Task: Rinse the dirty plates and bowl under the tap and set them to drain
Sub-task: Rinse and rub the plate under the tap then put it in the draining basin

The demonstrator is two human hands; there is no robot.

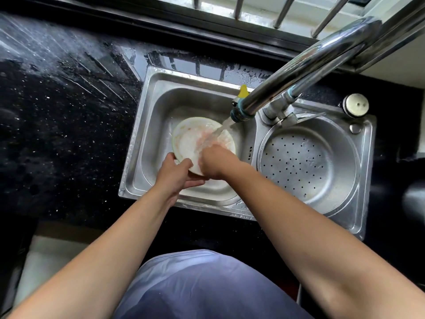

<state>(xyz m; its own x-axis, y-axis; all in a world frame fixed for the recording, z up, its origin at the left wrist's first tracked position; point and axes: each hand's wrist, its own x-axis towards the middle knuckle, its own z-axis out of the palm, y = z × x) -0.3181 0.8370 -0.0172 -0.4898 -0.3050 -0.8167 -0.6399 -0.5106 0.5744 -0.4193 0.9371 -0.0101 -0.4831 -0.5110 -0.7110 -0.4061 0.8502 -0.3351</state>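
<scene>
A white plate point(190, 139) with reddish smears is tilted up over the left sink basin point(156, 107). My left hand point(177, 173) grips its near rim, thumb on the face and fingers underneath. My right hand point(212, 162) rests on the plate's face at the lower right, fingers pressed against it. Water streams from the tap's spout point(240, 112) onto the middle of the plate and runs over my right hand. No other dish shows in the basin; the plate and my hands hide part of the basin floor.
The right basin holds a round perforated metal drain basket point(305, 162). The chrome tap arm point(310, 63) crosses overhead from the upper right. Wet black speckled countertop point(64, 111) lies to the left. A round metal knob point(355, 104) sits at the sink's far right corner. Window bars point(282, 12) run along the back.
</scene>
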